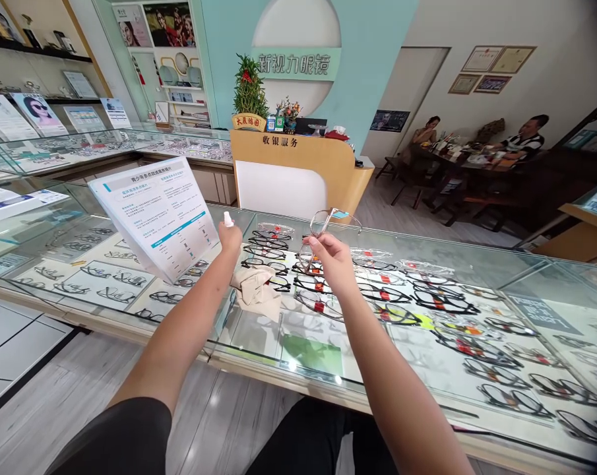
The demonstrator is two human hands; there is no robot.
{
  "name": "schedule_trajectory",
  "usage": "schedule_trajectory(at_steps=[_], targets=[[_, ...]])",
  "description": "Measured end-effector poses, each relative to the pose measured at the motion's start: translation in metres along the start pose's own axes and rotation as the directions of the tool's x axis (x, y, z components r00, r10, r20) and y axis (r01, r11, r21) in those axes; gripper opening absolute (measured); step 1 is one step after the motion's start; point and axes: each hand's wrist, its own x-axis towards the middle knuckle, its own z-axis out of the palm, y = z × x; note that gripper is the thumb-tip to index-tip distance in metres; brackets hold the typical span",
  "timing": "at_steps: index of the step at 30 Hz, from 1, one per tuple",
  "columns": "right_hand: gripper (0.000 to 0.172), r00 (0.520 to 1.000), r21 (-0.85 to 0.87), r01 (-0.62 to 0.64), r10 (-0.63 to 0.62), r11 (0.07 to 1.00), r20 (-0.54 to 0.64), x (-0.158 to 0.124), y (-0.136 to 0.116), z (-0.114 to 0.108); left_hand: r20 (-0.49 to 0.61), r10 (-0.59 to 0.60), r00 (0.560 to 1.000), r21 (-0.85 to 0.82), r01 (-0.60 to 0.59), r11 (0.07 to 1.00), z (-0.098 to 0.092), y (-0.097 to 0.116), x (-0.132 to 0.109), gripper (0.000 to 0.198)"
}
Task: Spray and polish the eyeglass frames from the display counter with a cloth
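Note:
Above the glass counter my right hand (pixel 334 260) pinches a pair of eyeglasses (pixel 320 223) with a thin frame, held up with the temples spread; a blue patch shows on it. My left hand (pixel 230 236) is closed round a small bottle, whose white spray top (pixel 227 219) pokes out above the fingers. Below and between the hands, a crumpled beige cloth (pixel 256 290) lies on the glass. Rows of eyeglass frames (pixel 322 306), several with red tags, sit in the display counter beneath my right hand.
A printed sign (pixel 159 211) stands on the counter left of my left arm. Across the room is a wooden cashier desk (pixel 298 155) with a plant (pixel 249 86). Two people sit at a table (pixel 451 157) at back right. More display cases (pixel 70 155) line the left.

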Motion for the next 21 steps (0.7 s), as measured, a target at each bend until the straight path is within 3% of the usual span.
schedule_trajectory(at_steps=[4, 8, 10, 14, 16, 18, 21], targets=[[0.060, 1.000, -0.011, -0.023, 0.023, 1.000, 0.008, -0.001, -0.001, -0.001, 0.210, 0.069, 0.975, -0.165, -0.034, 0.986, 0.002, 0.025, -0.030, 0.023], [0.062, 1.000, -0.021, -0.023, 0.023, 1.000, 0.010, 0.000, 0.000, -0.001, 0.483, 0.109, 0.869, -0.276, 0.033, 0.961, 0.003, 0.041, -0.062, 0.023], [0.062, 1.000, -0.020, -0.026, 0.026, 0.999, 0.015, 0.000, 0.001, 0.000, 0.614, 0.117, 0.781, -0.320, 0.110, 0.941, 0.000, 0.047, -0.074, 0.037], [0.063, 0.997, -0.004, -0.036, 0.037, 0.999, 0.064, -0.001, 0.001, 0.002, 0.843, 0.116, 0.525, -0.327, 0.329, 0.886, -0.008, 0.055, -0.088, 0.067], [0.065, 0.995, -0.006, -0.037, 0.037, 0.999, 0.096, -0.002, 0.002, 0.003, 0.883, 0.106, 0.457, -0.288, 0.349, 0.892, -0.010, 0.057, -0.092, 0.070], [0.066, 0.991, -0.014, -0.046, 0.047, 0.999, 0.122, -0.003, 0.003, 0.005, 0.891, 0.125, 0.437, -0.274, 0.297, 0.915, -0.008, 0.054, -0.095, 0.070], [0.067, 0.987, -0.029, -0.059, 0.063, 0.998, 0.150, -0.004, 0.006, 0.008, 0.837, 0.216, 0.503, -0.297, 0.087, 0.951, -0.001, 0.044, -0.098, 0.064]])
